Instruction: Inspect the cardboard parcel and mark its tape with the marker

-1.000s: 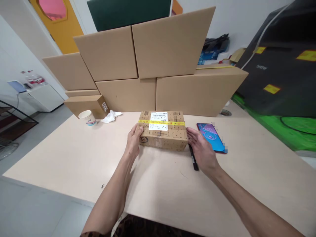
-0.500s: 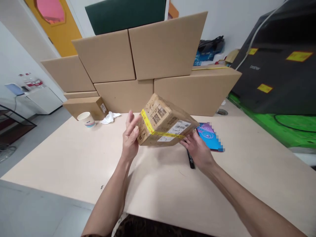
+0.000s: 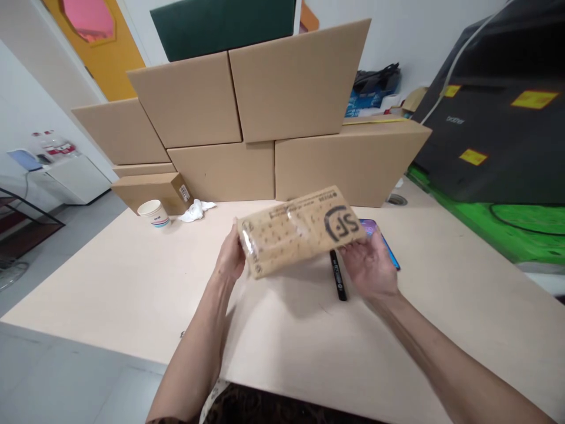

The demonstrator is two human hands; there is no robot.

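Observation:
Above the table, a small brown cardboard box (image 3: 300, 229) is held between both hands, tilted, with one printed face and a black "SF" mark turned towards me. My left hand (image 3: 230, 253) grips its left end, the fingers mostly hidden behind it. At the lower right corner my right hand (image 3: 371, 262) supports the box from beneath, its fingertips out of sight under the edge. A black marker-like stick (image 3: 338, 277) lies on the table just below the box. Partly covered by my right hand is a flat blue and purple item (image 3: 391, 250).
Large cardboard boxes (image 3: 295, 82) are stacked along the table's back, with a dark green box (image 3: 225, 26) on top. A paper cup (image 3: 153, 213), crumpled tissue (image 3: 197, 210) and smaller carton (image 3: 150, 191) stand at the back left. A black-covered machine (image 3: 494, 118) is at right.
The box has been turned over in my hands: the face with the label and yellow tape has rotated away, and the "SF" face shows. My right hand has moved slightly right, palm turned up.

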